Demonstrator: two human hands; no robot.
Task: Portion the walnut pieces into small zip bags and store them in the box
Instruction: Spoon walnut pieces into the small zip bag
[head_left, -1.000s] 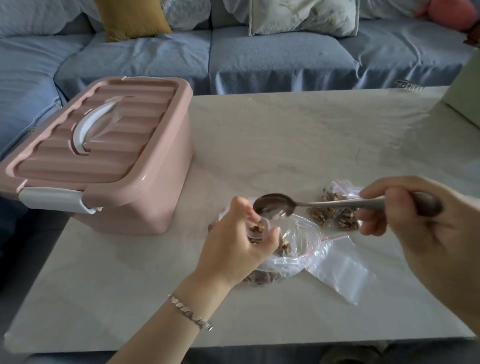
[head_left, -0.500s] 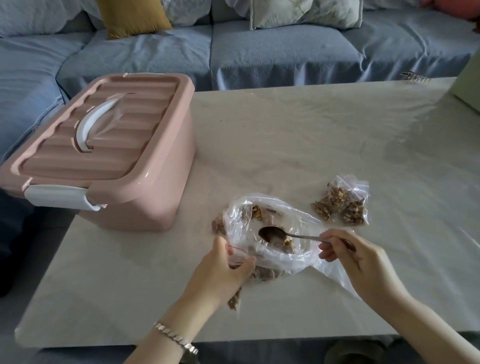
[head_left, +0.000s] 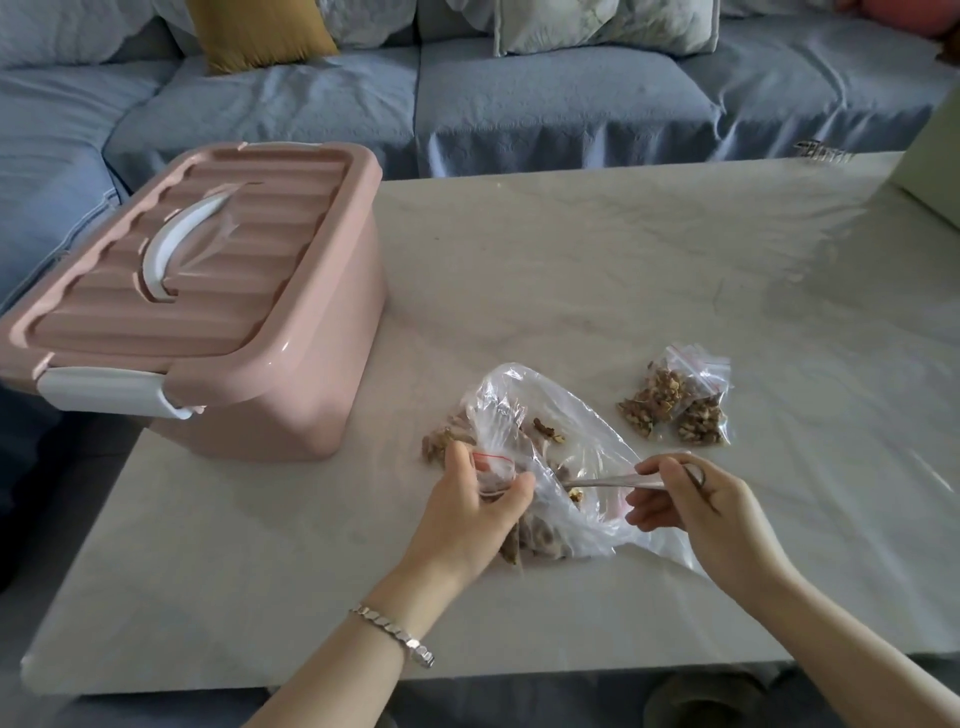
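A large clear plastic bag (head_left: 550, 415) of walnut pieces lies open on the pale table (head_left: 571, 270). My left hand (head_left: 472, 514) grips a small zip bag (head_left: 493, 470) with a red strip at the big bag's mouth. My right hand (head_left: 701, 509) holds a metal spoon (head_left: 618, 483) whose bowl reaches inside the large bag among the walnuts. Two filled small zip bags (head_left: 680, 402) lie to the right. A pink box (head_left: 208, 322) with a white handle and its lid on stands at the left.
A blue-grey sofa (head_left: 519, 104) with a mustard cushion (head_left: 260, 31) and pale cushions runs behind the table. A pale green object (head_left: 935, 166) sits at the table's far right corner, and a small metal item (head_left: 826, 150) lies on the far edge.
My right hand lowered the spoon from above the small bag down into the large bag. My left hand drew the small zip bag nearer and lower. The view shifted slightly.
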